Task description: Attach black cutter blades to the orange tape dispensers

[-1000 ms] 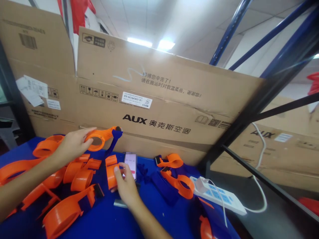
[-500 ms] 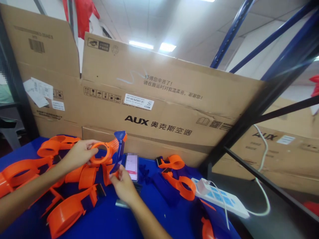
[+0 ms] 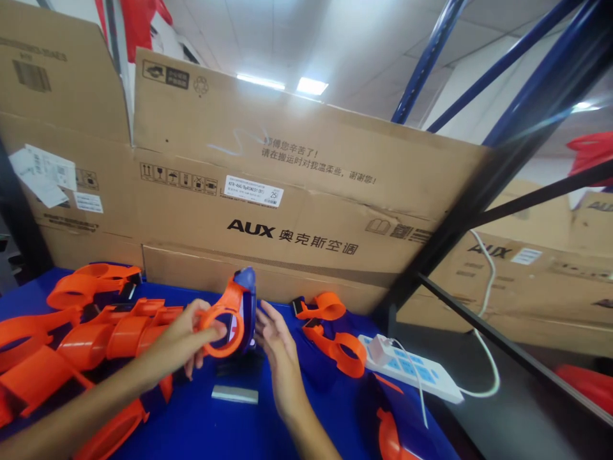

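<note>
My left hand (image 3: 196,335) is closed around the ring of an orange tape dispenser (image 3: 230,301), held up over the blue tabletop. A dark blue piece (image 3: 249,310) runs along the dispenser's right side, topped by a blue end. Beside this blue piece is my right hand (image 3: 280,351), its fingers stretched out and apart; whether the fingertips touch it I cannot tell. Behind the dispenser, the phone is mostly hidden. A pale flat strip (image 3: 234,394) lies on the table below the hands.
Several orange dispensers (image 3: 89,345) are heaped on the left. To the right lie two more, one behind (image 3: 330,305) and one nearer (image 3: 352,354), beside a white power strip (image 3: 416,370) with a cable. A cardboard box wall (image 3: 306,211) stands behind the blue table (image 3: 239,434).
My right hand has let go of the blue piece and opened beside it. The dispenser in my left hand has turned more upright and shifted right. The view has swung slightly right.
</note>
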The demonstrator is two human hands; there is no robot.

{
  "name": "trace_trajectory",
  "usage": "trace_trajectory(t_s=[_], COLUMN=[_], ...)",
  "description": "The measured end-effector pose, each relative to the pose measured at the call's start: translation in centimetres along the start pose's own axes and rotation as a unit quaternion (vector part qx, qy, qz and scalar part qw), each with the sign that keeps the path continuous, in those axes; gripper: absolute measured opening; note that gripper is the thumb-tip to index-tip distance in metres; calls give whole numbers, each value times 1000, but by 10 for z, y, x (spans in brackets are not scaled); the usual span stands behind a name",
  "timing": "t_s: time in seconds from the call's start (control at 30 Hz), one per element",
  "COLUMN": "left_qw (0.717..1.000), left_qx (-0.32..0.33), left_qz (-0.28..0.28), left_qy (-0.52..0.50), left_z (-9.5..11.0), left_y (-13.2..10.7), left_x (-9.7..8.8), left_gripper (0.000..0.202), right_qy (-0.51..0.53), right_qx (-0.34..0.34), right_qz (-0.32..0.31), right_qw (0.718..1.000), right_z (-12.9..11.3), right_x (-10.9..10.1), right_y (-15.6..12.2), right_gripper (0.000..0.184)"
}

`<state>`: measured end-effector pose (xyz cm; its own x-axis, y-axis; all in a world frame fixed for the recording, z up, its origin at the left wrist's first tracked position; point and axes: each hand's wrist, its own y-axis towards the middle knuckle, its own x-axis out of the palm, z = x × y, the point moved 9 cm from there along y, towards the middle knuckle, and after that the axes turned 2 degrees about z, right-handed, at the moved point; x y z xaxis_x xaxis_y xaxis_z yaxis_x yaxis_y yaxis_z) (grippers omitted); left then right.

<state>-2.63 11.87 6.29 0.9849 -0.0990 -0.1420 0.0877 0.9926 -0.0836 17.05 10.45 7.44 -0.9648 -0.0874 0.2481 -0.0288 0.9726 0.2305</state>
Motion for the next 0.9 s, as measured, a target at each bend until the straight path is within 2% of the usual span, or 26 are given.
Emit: trace_trajectory(t_s=[0.1, 0.17, 0.27, 0.37, 0.43, 0.53, 0.63, 0.73, 0.9], left_qw=[986, 976, 979, 990, 988, 982, 979, 982, 979], left_qx=[115, 150, 148, 136, 126, 124, 109, 85, 93], left_qz=[-24, -11, -3, -20, -21, -22, -25, -34, -89], left_qy=[116, 159, 143, 3, -81, -139, -171, -166, -160], left_z=[19, 19, 4, -8, -12, -13, -17, -24, -23], left_y=[-20, -27, -21, -2, 11, 21, 23, 24, 16], left_x=[33, 45, 57, 68, 75, 83, 81, 75, 81], left_gripper=[42, 49, 52, 47, 54, 61, 47, 42, 40], right_qy=[-35, -32, 8, 26, 32, 42, 43, 35, -23], right_qx=[28, 38, 55, 70, 82, 95, 126, 154, 101], right_qz=[20, 54, 64, 37, 15, -7, -39, -61, -49], right_qw=[999, 997, 996, 997, 996, 995, 990, 986, 993], right_z=[4, 8, 13, 16, 20, 27, 39, 47, 45], right_x=[-2, -12, -25, -31, -31, -28, -22, -18, -23], right_y=[4, 9, 18, 21, 18, 10, 2, -2, 6], right_gripper=[51, 47, 39, 36, 37, 44, 47, 45, 39])
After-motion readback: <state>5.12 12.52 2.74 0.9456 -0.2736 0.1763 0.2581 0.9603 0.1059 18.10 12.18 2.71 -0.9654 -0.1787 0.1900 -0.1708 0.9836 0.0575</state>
